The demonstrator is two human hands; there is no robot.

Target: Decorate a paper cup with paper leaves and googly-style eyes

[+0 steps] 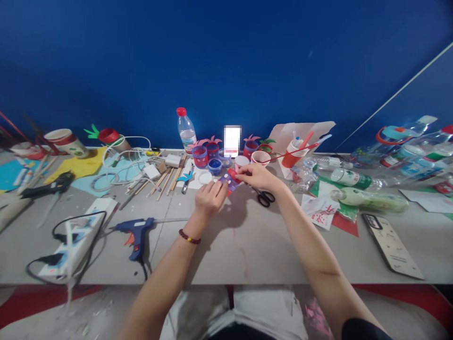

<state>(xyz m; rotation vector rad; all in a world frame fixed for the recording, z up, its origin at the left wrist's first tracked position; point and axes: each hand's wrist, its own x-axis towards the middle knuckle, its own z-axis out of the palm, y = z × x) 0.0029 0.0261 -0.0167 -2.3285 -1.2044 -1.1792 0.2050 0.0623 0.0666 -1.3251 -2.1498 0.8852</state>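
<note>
Above the table's middle, my left hand [209,197] is closed on a small purple-and-red painted cup [225,179] with pale spots on its side. My right hand [260,177] meets it from the other side, thumb and finger pinched at the red part; whether a smaller piece sits between them I cannot make out. Black-handled scissors [265,198] lie just under my right wrist. Behind the hands stand similar painted cups [200,157] with pink leaf shapes, an open pot of blue paint [214,165] and a white paper cup [261,158].
A blue glue gun [138,233] and a white power strip [79,236] with cables lie at left. Wooden sticks [164,182] and a red-capped bottle [186,130] are behind them. At right are plastic bottles [350,178], a phone [391,245] and an orange cup [290,158] of brushes.
</note>
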